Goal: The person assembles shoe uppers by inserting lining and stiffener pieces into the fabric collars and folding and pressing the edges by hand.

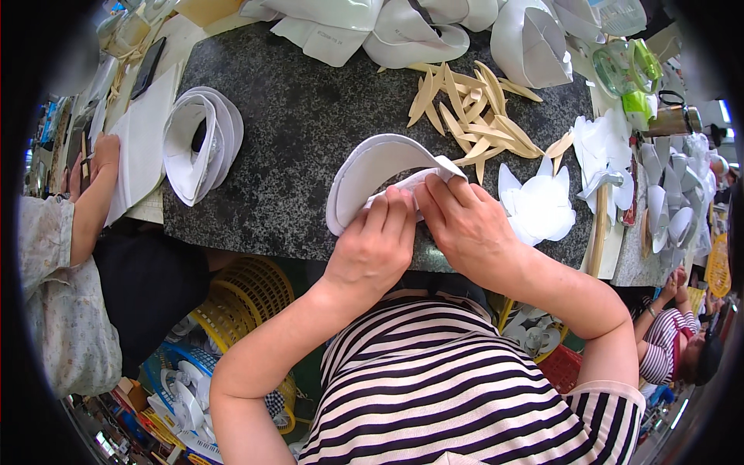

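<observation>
Both hands hold a curved white piece that looks like a shoe upper (pixel 358 174), above the near edge of a dark speckled slab (pixel 287 155). My left hand (pixel 373 239) pinches its lower edge with bent fingers. Close beside it, my right hand (pixel 473 221) grips the right end, thumb and fingers pressed together. The far side of the piece arches up in a loop; my fingers hide part of the near edge. Tan leaf-shaped strips (pixel 477 116) lie in a loose heap beyond my right hand. Next to that hand sits a pile of thin white pointed pieces (pixel 540 203).
Nested white uppers (pixel 203 143) stand at the slab's left. More white uppers (pixel 415 35) line the far edge. A wooden handle (pixel 601 221) lies at right, near a green tape roll (pixel 642 66). Another person's hand (pixel 106 151) works at left. Yellow baskets (pixel 248 298) stand below.
</observation>
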`<state>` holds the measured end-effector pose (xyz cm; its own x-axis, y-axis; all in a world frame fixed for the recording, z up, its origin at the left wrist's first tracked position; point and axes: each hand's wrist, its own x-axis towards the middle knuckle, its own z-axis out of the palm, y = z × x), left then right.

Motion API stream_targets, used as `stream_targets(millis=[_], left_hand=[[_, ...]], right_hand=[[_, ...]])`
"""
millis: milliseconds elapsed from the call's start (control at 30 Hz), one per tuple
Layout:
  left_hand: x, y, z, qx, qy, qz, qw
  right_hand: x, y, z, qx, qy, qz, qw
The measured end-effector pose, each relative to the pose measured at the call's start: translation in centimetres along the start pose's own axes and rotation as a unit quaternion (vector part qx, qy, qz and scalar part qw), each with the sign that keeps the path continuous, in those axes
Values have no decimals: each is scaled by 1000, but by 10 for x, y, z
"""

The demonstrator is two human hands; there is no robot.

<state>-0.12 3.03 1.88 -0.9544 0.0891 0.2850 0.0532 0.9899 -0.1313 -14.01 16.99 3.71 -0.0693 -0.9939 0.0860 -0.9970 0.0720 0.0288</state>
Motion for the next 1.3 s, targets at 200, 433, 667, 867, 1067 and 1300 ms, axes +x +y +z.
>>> stream_targets(millis=[200,433,667,867,1067,1300], left_hand=[[9,-6,-3,-183,35,-76,980],[9,-15,-1,-171,-11,-76,982],[5,-14,1,-143,19,-44,989],[-6,-13,2,-89,19,33,995],[-6,-13,-1,-79,17,51,995],[1,-3,6,-121,68,-11,990]], right_hand=[[-1,13,-13,69,-5,-34,997],[7,12,-13,135,-15,49,990],[5,5,-4,124,53,96,986],[-9,16,11,110,99,-47,988],[-15,24,18,104,95,-133,981],[-17,19,4,130,94,-44,986]])
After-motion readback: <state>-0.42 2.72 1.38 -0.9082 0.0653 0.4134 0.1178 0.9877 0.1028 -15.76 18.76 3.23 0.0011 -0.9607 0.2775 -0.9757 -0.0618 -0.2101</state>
